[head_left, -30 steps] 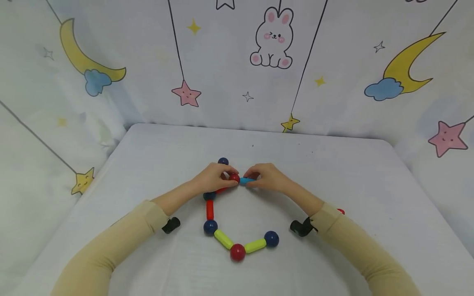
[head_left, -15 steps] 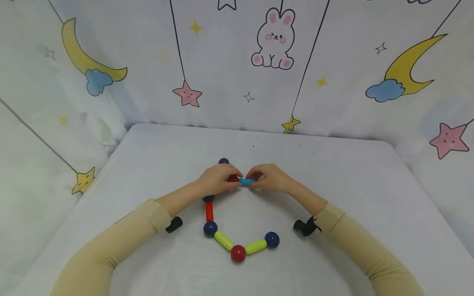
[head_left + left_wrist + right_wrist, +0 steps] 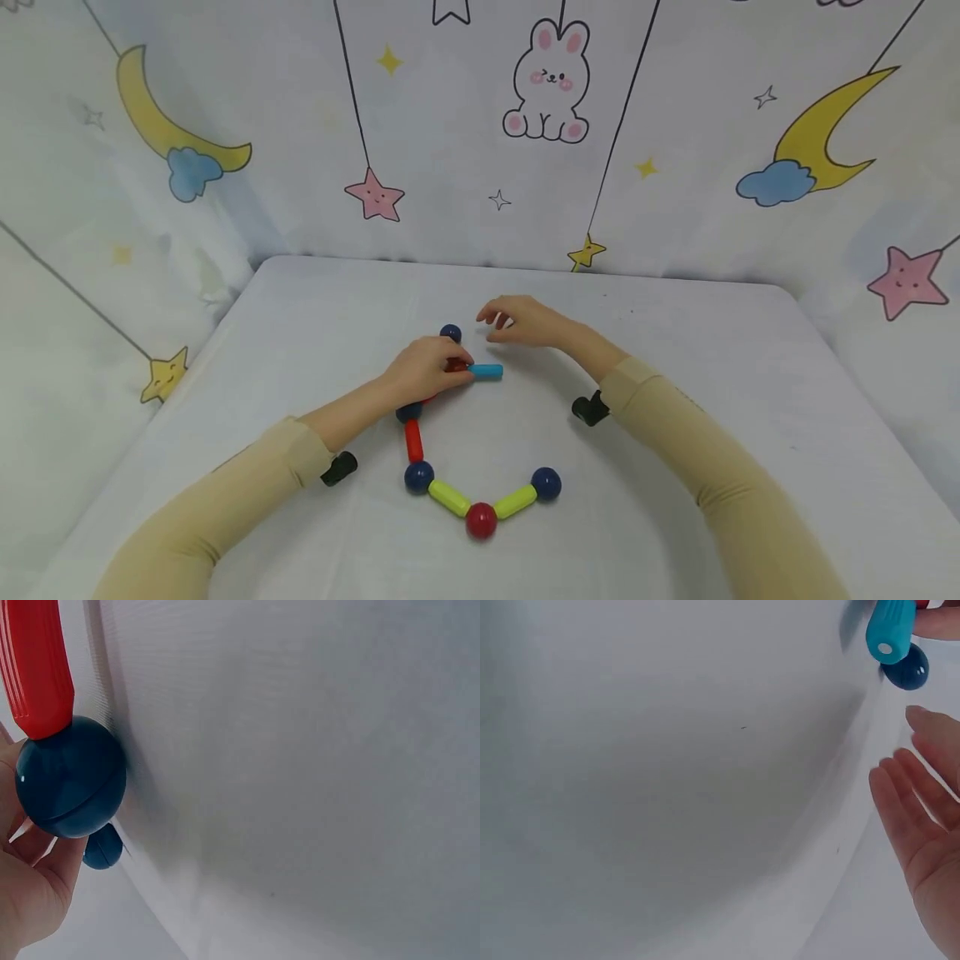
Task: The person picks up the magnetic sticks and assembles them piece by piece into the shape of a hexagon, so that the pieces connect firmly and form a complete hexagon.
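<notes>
My left hand (image 3: 427, 369) pinches a red ball (image 3: 456, 365) between thumb and fingers, and partly covers it. A light blue magnetic rod (image 3: 487, 371) sticks out to the right from that ball. Behind the hand is a dark blue ball (image 3: 450, 332), which also shows past the rod's bare end in the right wrist view. Held away from the pieces, my right hand (image 3: 521, 321) has loosely bent fingers with nothing between them. In the left wrist view a red rod (image 3: 37, 667) meets a dark blue ball (image 3: 71, 776) beside the left hand.
The chain runs toward me: a red rod (image 3: 414, 441), a dark blue ball (image 3: 419, 477), a yellow-green rod (image 3: 450, 498), a red ball (image 3: 482, 521), another yellow-green rod (image 3: 515, 502) and an end ball (image 3: 546, 483). A patterned curtain (image 3: 300, 125) hangs behind the white table (image 3: 637, 517).
My right hand has let go of the light blue rod and moved back, away from it. My left hand has shifted slightly left with the red ball and rod; the chain's left side moved along.
</notes>
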The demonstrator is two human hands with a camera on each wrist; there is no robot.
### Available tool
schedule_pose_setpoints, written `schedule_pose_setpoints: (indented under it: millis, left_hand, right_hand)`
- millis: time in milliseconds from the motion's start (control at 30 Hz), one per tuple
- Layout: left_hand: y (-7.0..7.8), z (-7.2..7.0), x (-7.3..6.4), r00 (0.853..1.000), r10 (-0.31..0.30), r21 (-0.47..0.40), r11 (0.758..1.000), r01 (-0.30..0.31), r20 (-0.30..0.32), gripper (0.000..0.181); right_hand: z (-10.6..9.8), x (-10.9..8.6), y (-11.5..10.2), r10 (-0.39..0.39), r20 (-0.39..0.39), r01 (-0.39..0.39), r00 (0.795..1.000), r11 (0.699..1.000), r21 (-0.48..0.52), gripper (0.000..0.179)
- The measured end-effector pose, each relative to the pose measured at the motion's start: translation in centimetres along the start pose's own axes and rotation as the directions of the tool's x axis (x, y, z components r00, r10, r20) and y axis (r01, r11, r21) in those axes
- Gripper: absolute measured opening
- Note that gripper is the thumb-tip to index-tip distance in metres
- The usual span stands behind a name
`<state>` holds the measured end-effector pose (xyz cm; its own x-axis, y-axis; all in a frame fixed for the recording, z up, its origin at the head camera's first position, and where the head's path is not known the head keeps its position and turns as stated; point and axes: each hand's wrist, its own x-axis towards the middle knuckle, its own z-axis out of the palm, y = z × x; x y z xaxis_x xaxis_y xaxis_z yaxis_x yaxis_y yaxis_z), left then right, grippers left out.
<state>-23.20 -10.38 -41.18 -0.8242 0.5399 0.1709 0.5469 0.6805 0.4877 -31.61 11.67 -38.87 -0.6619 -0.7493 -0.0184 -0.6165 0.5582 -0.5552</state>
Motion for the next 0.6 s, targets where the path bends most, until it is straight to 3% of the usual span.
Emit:
schedule_pose_setpoints:
  millis: [167, 333, 600]
  left_hand:
    - [-0.2, 0.0, -0.4, 0.999, 0.018, -0.034, 0.999, -0.019, -0.028, 0.022]
    - [-0.3, 0.1, -0.5, 0.999, 0.023, -0.04, 0.999, -0.024, -0.034, 0.023]
    - [-0.5, 0.2, -0.5, 0.999, 0.022, -0.054, 0.998, -0.024, -0.039, 0.021]
  right_hand:
    - [0.6, 2.2, -0.8, -0.012, 0.084, 0.012, 0.996, 1.0, 0.002, 0.048]
    - [1.3, 3.4, -1.6, -0.063, 0.13, 0.065, 0.989, 0.998, -0.011, 0.049]
    - [1.7, 3.3, -1.9, -0.017, 0.084, 0.023, 0.996, 0.997, -0.07, 0.039]
